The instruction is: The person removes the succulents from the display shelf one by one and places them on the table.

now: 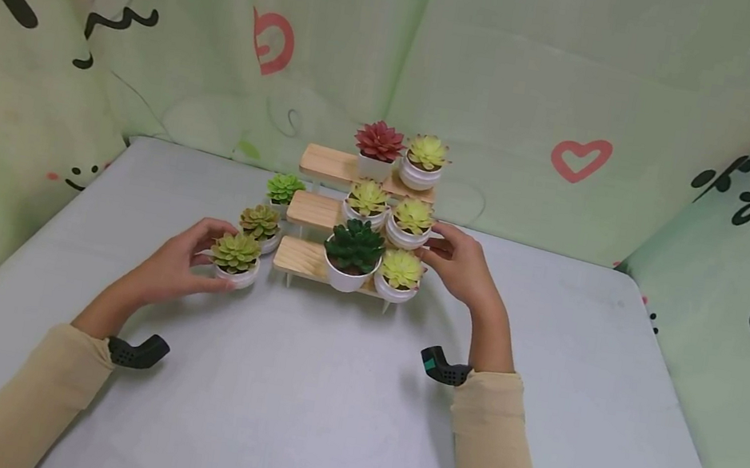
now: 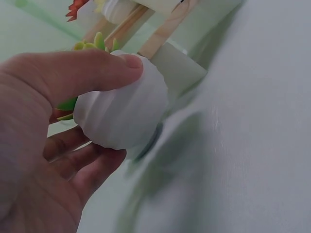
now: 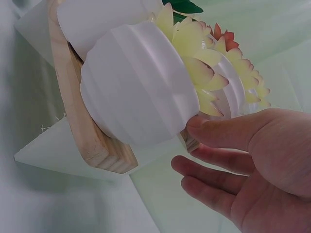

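The left hand (image 1: 185,258) is gripping a small white pot with a green-yellow succulent (image 1: 236,260), which is sitting on the grey counter (image 1: 320,404) just left of the wooden stepped shelf (image 1: 302,255). In the left wrist view the thumb is lying across the top of the pot's ribbed white side (image 2: 124,119) while the curled fingers (image 2: 82,162) are cupping it from below, so the pot is sitting between thumb and fingers, at the front of the palm.

The right hand (image 1: 460,267) is resting at the right end of the shelf, beside the yellow succulent pot on the lowest step (image 1: 399,276) and the yellow one on the middle step (image 1: 411,222). In the right wrist view its thumb tip is touching the lower edge of a white ribbed pot (image 3: 138,92) that is standing on the wooden step (image 3: 87,131); the other fingers (image 3: 209,182) are lying loosely straight below, apart from the pot and not wrapping round it. The hand is mostly open, holding nothing.

A dark green succulent (image 1: 353,253) is standing next to the lowest yellow one. On the top step a red succulent (image 1: 378,147) and a yellow one (image 1: 425,161) are standing side by side. Two more pots, an olive one (image 1: 260,227) and a bright green one (image 1: 284,192), are standing on the counter behind the gripped pot, to the shelf's left. Green printed cloth (image 1: 514,85) is hanging behind the counter.
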`<state>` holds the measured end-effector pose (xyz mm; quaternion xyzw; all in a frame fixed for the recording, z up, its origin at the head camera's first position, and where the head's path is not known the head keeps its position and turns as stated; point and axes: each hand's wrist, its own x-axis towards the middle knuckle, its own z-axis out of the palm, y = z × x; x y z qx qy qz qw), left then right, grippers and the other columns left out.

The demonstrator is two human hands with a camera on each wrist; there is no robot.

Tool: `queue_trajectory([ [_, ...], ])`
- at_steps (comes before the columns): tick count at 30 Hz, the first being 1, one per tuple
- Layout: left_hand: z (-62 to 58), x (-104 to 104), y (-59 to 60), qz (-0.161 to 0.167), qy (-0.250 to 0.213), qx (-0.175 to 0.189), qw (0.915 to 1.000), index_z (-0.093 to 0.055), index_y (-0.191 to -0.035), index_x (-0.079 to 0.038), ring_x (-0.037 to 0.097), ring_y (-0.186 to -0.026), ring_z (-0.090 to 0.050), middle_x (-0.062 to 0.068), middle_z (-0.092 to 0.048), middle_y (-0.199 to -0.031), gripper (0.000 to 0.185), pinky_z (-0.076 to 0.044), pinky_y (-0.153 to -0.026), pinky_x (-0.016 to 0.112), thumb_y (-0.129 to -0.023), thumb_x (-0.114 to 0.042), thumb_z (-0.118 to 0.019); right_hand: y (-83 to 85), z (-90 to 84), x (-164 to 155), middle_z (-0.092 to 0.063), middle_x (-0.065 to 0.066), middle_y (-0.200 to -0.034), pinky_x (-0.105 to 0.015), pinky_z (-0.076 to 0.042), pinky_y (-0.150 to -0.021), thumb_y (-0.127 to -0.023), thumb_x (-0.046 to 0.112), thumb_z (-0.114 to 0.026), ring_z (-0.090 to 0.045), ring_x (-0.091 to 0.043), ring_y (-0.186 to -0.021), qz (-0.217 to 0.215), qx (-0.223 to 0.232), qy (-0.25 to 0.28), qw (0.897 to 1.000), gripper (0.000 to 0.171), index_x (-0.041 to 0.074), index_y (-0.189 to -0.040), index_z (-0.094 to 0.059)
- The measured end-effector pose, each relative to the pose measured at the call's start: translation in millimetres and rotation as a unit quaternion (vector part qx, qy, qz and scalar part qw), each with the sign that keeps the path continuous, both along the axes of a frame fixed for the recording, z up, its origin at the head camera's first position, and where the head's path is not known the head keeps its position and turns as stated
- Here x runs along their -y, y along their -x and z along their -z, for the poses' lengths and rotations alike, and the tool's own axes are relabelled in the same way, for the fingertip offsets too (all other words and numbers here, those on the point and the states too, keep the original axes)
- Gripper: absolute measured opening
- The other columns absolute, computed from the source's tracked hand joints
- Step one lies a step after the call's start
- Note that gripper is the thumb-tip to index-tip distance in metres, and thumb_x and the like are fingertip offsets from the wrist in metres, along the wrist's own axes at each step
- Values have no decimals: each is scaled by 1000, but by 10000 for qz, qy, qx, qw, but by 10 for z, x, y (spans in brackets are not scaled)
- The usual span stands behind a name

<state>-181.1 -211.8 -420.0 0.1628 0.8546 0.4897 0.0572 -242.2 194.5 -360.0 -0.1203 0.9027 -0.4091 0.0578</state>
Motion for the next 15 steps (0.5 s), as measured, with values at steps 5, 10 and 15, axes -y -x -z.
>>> queue_trajectory([
  [5, 23, 6, -2, 41, 116, 131, 9998, -37, -138, -9, 41, -136, -40, 17, -41, -144, 75, -42, -108, 59, -79, -18, -81, -2, -2, 5, -51, -12, -143, -46, -50, -105, -94, 13, -63, -56, -32, -125, 11, 6, -13, 10000, 50, 12, -142, -48],
  [10, 91, 22, 22, 150, 200, 224, 9994, -38, -138, -12, 40, -135, -41, 15, -41, -145, 76, -44, -106, 58, -77, -19, -82, 0, -2, 7, -50, -12, -144, -46, -50, -105, -94, 14, -63, -56, -32, -125, 32, 44, -46, 10000, 51, 13, -143, -48],
  [15, 109, 35, 39, 248, 236, 286, 9990, -38, -138, -12, 39, -135, -41, 14, -40, -145, 77, -46, -104, 58, -77, -19, -83, 7, 0, 4, -50, -11, -144, -46, -50, -105, -94, 14, -63, -55, -32, -126, 36, 80, -37, 10000, 51, 13, -143, -47],
])
